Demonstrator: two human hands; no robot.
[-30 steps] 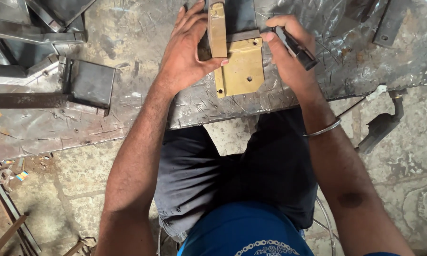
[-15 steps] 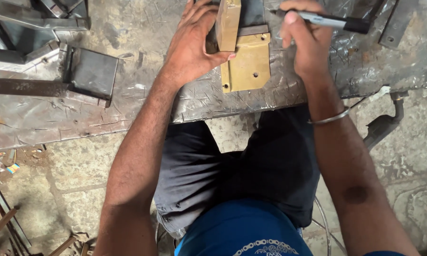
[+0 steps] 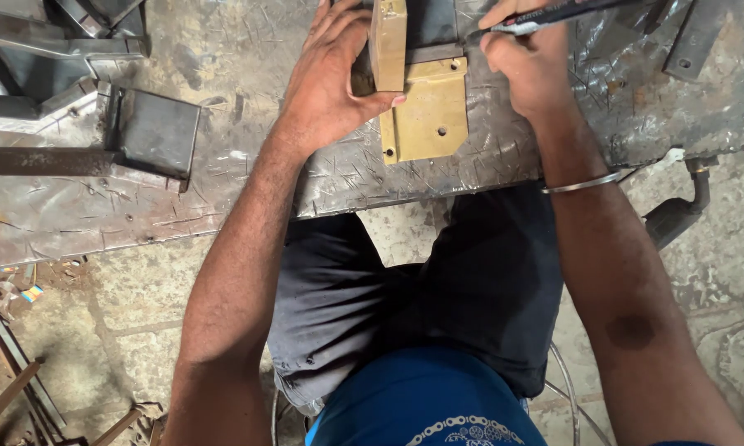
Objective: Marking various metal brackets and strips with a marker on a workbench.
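Your left hand (image 3: pixel 326 87): pressed palm-down on the bench, fingers spread, thumb hooked against the near end of the upright brass bar (image 3: pixel 388 43), steadying it rather than closing round it.
Your right hand (image 3: pixel 530 62): clenched around a dark marker pen (image 3: pixel 554 12).
Pen direction: its long axis runs almost level across the view; the body leads away to your right and the light tip points left, toward the work.
Brass plate (image 3: pixel 430 111): lies flat near the front edge of the scratched steel bench (image 3: pixel 240 124), between your two hands, with small holes in its face.
Plate and bar axis: both run away from you; the bar stands over the plate's left edge.
Dark metal piece (image 3: pixel 431 25): just beyond the plate, touching its far edge.
Key relation: the pen tip sits just right of this piece, above the plate's far right corner; your right hand is nearer that corner.
Wrist: a thin metal bangle (image 3: pixel 582 185) on your right arm.
Left of you: a dark square steel block (image 3: pixel 153 132) on the bench.
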